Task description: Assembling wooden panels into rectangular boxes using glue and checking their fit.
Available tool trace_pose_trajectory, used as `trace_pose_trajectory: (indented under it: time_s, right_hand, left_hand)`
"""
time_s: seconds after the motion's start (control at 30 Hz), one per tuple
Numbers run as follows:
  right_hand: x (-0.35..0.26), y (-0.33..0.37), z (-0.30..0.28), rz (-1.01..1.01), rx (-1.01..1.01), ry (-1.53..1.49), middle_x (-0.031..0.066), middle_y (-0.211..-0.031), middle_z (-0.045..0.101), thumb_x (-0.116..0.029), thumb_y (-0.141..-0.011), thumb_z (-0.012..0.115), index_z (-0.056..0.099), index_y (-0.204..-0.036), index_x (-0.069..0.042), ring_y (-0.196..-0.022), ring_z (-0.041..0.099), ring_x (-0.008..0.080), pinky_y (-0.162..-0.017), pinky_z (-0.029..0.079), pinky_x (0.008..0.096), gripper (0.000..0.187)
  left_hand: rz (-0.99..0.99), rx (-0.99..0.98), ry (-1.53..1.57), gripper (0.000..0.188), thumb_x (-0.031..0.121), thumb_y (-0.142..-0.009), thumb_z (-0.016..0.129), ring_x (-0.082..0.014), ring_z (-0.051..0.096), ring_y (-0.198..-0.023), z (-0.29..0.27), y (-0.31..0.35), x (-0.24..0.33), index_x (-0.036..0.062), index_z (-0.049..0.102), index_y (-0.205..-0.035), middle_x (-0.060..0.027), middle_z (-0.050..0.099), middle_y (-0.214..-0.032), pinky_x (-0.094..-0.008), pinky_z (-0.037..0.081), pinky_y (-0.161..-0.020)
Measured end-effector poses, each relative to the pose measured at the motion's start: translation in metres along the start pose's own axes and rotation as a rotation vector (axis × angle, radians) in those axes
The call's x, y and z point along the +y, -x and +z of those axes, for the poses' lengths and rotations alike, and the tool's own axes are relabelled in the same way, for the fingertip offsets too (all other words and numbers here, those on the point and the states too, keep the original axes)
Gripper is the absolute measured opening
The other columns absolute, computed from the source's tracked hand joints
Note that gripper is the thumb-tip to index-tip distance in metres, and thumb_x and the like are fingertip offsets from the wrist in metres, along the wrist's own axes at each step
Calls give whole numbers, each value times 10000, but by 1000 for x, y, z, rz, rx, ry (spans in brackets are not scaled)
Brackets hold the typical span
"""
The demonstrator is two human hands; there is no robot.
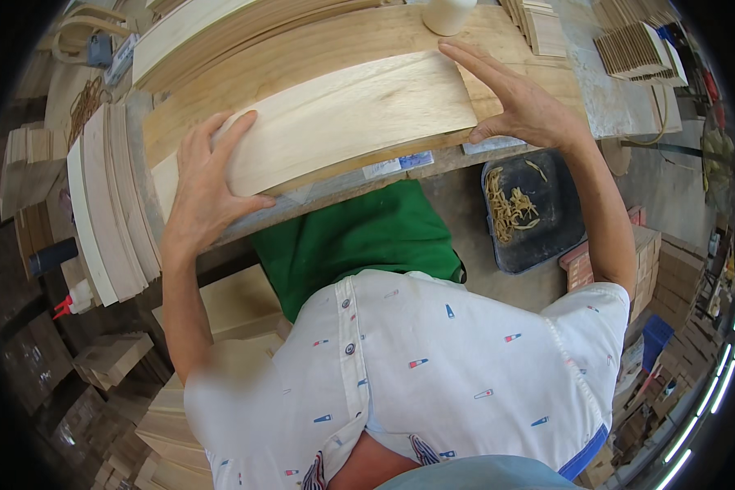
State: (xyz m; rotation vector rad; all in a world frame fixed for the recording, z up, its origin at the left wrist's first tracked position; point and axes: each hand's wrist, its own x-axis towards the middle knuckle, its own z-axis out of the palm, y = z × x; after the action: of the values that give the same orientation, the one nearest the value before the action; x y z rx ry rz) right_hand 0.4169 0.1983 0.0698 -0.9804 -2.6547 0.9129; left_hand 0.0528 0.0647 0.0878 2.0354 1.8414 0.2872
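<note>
A long pale wooden board (351, 110) lies across a larger wood panel (514, 73) on the workbench. My left hand (204, 175) rests over the board's left part, fingers spread on its face and thumb by the near edge. At the other end, my right hand (527, 102) is stretched wide. Its fingertips reach the far right corner and its thumb is by the near right corner. Whether it presses on the board's edge is hard to tell. Both hands are open, with the board lying flat between them.
Stacked long boards (212, 41) stand along the bench's far side, and more boards (118, 204) at the left. A white cylindrical container (449, 15) stands beyond the board. Below the bench at right sits a black tray (539, 245) holding yellowish strips. Slotted wood pieces (633, 53) lie far right.
</note>
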Motion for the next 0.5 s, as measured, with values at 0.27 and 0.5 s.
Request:
trace_pose_trajectory:
  time_s: [0.27,0.5]
  right_hand:
    - [-3,2,-2,24,0,23,53,-1521,264,-184,-531,811,255,-1471,-205,-1384,276,275,-1144,272,420,1092]
    - [-5,-11,3,-6,-15,-7,95,-1514,280,-191,-525,812,294,-1460,-142,-1391,272,273,-1140,262,381,1070]
  left_hand:
    - [49,9,12,939,137,-496,859,-363,348,-1256,2,-4,-3,167,470,-1350,-159,392,-1352,-436,312,-1069]
    - [130,67,4,972,212,-493,871,-368,345,-1258,6,4,-18,157,447,-1366,-167,391,-1359,-450,286,-1077]
